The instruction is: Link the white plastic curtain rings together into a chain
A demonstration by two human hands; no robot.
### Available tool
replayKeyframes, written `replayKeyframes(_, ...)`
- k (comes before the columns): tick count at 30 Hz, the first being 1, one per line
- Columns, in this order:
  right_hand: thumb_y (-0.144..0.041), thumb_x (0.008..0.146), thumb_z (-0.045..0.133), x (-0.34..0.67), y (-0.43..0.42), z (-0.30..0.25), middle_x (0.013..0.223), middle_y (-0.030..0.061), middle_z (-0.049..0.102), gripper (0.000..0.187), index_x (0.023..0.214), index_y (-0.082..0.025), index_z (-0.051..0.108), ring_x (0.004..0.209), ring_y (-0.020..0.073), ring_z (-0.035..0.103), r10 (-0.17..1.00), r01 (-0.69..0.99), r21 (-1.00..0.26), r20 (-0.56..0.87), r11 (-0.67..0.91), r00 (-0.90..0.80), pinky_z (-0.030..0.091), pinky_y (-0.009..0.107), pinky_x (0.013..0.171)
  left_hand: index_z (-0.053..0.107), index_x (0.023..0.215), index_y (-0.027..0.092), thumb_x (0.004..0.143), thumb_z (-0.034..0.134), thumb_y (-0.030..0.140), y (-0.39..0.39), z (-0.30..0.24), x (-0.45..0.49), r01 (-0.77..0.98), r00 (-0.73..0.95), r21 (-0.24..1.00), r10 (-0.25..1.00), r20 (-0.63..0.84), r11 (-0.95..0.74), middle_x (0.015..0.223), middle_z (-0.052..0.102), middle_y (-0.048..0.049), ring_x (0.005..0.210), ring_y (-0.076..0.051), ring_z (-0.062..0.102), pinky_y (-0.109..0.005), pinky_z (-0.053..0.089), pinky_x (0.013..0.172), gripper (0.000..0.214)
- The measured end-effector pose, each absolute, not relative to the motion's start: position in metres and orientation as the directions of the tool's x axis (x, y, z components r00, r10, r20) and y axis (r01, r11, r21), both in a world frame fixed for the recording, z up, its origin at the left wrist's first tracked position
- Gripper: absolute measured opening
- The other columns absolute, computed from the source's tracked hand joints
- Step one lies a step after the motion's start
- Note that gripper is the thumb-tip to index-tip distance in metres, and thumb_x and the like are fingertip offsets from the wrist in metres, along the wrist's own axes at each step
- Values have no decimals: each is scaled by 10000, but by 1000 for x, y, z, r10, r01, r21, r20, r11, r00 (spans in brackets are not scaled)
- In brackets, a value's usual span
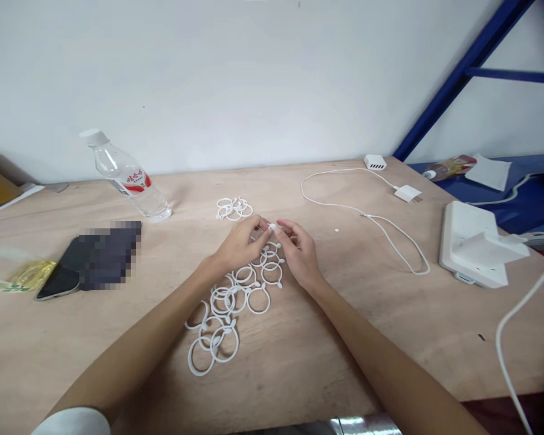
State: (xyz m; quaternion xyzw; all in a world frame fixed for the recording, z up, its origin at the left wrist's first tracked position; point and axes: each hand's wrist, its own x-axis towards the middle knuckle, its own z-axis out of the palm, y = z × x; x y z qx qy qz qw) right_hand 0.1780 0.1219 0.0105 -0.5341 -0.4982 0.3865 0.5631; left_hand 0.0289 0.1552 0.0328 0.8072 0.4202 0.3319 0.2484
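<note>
My left hand and my right hand meet near the middle of the table, with fingertips closed. Between them they pinch a small white plastic piece, which looks like the tab end of a ring; the rest of it is hidden by the fingers. Under and in front of the hands lies a loose trail of white plastic rings with small tabs, many overlapping. Beyond my left hand sits a smaller cluster of white rings.
A water bottle stands at the back left, near a dark phone. On the right are a white cable, a charger plug, a white hub and a power strip. A tiny white bit lies right of my hands.
</note>
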Motion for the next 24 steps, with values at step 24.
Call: replayKeyframes(24,-429,797,618,177,117,12,643,-7,626,286,660,-188,683,647,138,535,987,-134,-982,118,132,107,418,267,649,610,668,168,842,611,301,119,44,27,391,391,739,826,407,-549,795,718,-30,721,-133,639,-242,474,705,219)
